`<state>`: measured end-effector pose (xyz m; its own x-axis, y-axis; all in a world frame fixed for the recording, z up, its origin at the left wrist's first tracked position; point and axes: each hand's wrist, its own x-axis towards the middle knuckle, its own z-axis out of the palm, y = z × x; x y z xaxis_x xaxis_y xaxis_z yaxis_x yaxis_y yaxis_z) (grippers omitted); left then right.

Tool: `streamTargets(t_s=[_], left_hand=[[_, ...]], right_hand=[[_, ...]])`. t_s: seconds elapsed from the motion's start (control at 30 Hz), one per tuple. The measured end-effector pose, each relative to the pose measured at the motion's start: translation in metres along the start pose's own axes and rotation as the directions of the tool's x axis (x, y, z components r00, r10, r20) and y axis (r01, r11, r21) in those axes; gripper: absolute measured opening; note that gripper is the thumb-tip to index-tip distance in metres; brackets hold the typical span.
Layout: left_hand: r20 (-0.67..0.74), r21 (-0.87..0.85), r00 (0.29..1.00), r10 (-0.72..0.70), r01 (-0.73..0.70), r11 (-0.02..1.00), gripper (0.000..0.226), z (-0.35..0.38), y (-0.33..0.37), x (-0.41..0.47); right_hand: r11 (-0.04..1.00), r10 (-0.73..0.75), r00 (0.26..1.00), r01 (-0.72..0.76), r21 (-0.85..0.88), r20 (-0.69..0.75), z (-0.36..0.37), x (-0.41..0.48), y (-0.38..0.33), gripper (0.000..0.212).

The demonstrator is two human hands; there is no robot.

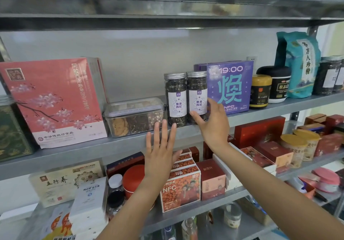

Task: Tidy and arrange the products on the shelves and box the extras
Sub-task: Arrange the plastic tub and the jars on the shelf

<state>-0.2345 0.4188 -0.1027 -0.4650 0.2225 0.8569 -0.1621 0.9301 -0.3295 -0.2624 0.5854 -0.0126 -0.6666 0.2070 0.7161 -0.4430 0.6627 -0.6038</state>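
Note:
Two clear jars with silver lids and white-purple labels stand side by side on the grey metal shelf [74,152]. My right hand [212,122] holds the right jar [197,96], thumb across its lower front and fingers round its right side. The left jar [175,98] stands free beside it. My left hand [161,150] is flat with straight fingers, raised in front of the shelf edge just below the left jar; its fingertips reach the jar's base and the clear plastic box [134,116].
A pink flowered carton [54,101] stands at the left, a purple box [230,87] right of the jars, then a yellow-lidded tub [260,91], a black jar [279,85] and a teal bag [299,64]. The shelf below is packed with red and orange boxes [180,191].

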Motion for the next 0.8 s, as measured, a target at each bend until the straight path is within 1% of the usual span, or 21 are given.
streamTargets(t_s=[0.1,0.17,0.23,0.47,0.53,0.6,0.67,0.7,0.77,0.8], left_hand=[[-0.032,-0.003,0.999,-0.020,0.020,1.000,0.089,-0.003,0.004,0.002],[-0.047,0.001,0.999,-0.028,0.028,1.000,0.086,-0.005,0.006,0.004],[-0.050,0.022,0.998,-0.024,0.025,0.999,0.087,-0.006,0.005,0.005],[-0.057,0.102,0.998,0.004,0.002,0.995,0.089,-0.004,0.003,0.006],[-0.054,0.106,0.999,0.002,0.004,0.994,0.089,-0.004,0.003,0.005],[-0.045,0.096,0.999,-0.010,0.014,0.995,0.090,-0.006,0.003,0.006],[-0.028,0.037,0.999,-0.037,0.039,0.999,0.091,-0.008,0.005,0.006],[-0.025,-0.032,0.998,-0.054,0.054,0.998,0.090,-0.008,0.006,0.006],[-0.001,-0.156,0.995,-0.097,0.096,0.983,0.090,-0.008,0.011,0.007],[0.011,-0.173,0.994,-0.105,0.105,0.979,0.090,-0.009,0.014,0.006]], right_hand=[[0.999,-0.029,1.000,0.029,0.014,0.008,-0.002,0.001,0.000,0.077],[0.997,-0.076,0.997,0.076,-0.021,-0.015,-0.002,-0.002,0.001,0.080],[0.993,-0.105,0.994,0.104,-0.050,-0.026,0.001,-0.004,0.002,0.081],[0.987,-0.106,0.994,0.105,-0.124,0.003,0.009,0.004,0.003,0.080],[0.985,-0.093,0.995,0.095,-0.144,0.018,0.011,0.005,0.002,0.082],[0.985,-0.110,0.993,0.115,-0.128,0.041,0.009,0.005,0.004,0.083],[0.982,-0.161,0.987,0.162,-0.101,0.024,0.000,0.006,0.010,0.078],[0.978,-0.181,0.983,0.179,-0.109,-0.009,-0.007,0.010,0.015,0.074],[0.971,-0.184,0.979,0.167,-0.170,-0.089,-0.025,0.025,0.029,0.067],[0.968,-0.171,0.978,0.143,-0.208,-0.122,-0.036,0.036,0.037,0.065]])
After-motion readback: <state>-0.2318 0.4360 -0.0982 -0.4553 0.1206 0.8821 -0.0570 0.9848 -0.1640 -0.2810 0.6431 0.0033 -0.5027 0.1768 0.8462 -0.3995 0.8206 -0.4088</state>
